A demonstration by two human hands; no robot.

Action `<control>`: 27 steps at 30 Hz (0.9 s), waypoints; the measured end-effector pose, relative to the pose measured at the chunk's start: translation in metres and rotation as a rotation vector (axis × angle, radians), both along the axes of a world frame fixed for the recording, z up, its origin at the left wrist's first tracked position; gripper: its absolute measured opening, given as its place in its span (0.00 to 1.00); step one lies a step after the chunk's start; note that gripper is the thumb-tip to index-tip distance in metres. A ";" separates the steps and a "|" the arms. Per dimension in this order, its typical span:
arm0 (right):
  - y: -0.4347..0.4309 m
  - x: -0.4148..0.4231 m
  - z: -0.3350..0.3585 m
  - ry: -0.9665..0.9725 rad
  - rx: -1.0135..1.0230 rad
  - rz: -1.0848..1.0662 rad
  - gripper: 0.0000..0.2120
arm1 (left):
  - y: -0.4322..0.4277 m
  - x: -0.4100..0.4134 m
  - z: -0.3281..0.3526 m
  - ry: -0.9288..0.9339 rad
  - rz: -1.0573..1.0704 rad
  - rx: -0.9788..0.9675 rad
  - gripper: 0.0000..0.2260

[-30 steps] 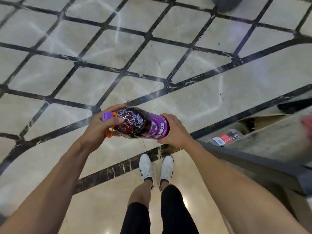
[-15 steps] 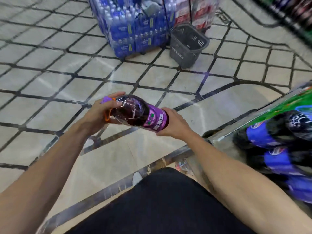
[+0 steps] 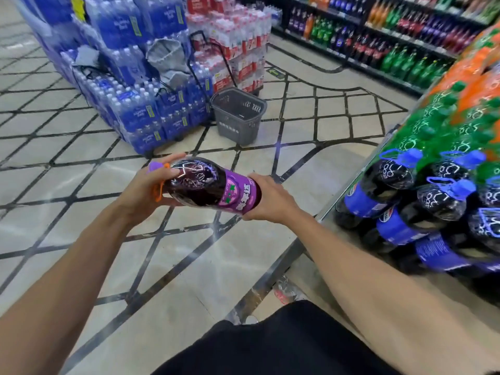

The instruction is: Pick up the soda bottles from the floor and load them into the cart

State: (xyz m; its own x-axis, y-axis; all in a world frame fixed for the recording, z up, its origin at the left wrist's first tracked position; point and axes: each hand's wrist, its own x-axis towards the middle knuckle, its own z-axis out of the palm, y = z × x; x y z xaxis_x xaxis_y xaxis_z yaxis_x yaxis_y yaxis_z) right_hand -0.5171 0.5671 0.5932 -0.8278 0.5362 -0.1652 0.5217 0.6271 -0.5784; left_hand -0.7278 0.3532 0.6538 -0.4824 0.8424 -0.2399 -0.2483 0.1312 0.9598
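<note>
- Head view showed me holding one purple soda bottle (image 3: 208,185) on its side in mid-air, above the floor (image 3: 81,169) and just off the left edge of the cart (image 3: 273,277).
- My left hand (image 3: 146,190) was wrapped round the neck end, fingers curled over the shoulder beside the purple cap and orange carry ring.
- My right hand (image 3: 270,201) cupped the base, fingers curled round the bottom below the purple label.
- The bottle was lifted clear of the floor but touched nothing on the cart, so I judged this one picked up and not yet loaded.
- On the cart lay a stack already: dark cola bottles (image 3: 422,207) with blue labels near the left edge, green bottles (image 3: 433,125) behind them, and orange ones (image 3: 476,77) toward the far end.
- By that stack I judged the loading well along.
- I saw no other loose soda bottle on the floor; a red-labelled thing (image 3: 284,289) under the cart's near edge was too blurred to name.
- What was left, I reckoned, was swinging this bottle rightward and laying it against the cola bottles.
</note>
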 end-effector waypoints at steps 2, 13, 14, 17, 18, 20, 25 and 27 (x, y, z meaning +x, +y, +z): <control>-0.004 0.006 0.004 -0.010 0.012 -0.050 0.44 | 0.007 -0.006 0.001 -0.003 -0.066 0.022 0.28; -0.056 0.076 0.015 -0.091 0.030 -0.494 0.54 | 0.065 -0.001 -0.002 -0.082 -0.485 -0.006 0.42; -0.061 0.086 0.016 -0.105 0.028 -0.533 0.54 | 0.072 0.006 -0.004 -0.091 -0.521 0.001 0.41; -0.078 0.119 0.024 -0.129 0.041 -0.650 0.52 | 0.093 0.027 -0.008 -0.142 -0.619 0.019 0.39; -0.083 0.132 0.027 -0.137 0.048 -0.689 0.52 | 0.101 0.038 -0.007 -0.150 -0.661 0.020 0.39; -0.093 0.159 0.031 -0.126 0.054 -0.762 0.49 | 0.117 0.063 -0.002 -0.145 -0.742 0.012 0.38; -0.117 0.235 0.039 -0.128 0.079 -0.946 0.49 | 0.146 0.144 0.010 -0.136 -0.933 0.017 0.31; -0.135 0.267 0.046 -0.119 0.099 -1.009 0.50 | 0.152 0.180 0.012 -0.145 -0.998 0.019 0.32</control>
State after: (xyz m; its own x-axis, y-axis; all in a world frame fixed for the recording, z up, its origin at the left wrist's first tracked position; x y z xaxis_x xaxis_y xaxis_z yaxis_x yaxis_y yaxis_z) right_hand -0.2503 0.4324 0.6389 0.0371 0.9903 -0.1339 0.8842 -0.0950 -0.4573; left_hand -0.5481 0.5049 0.6654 0.4782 0.8496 -0.2225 -0.1479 0.3276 0.9332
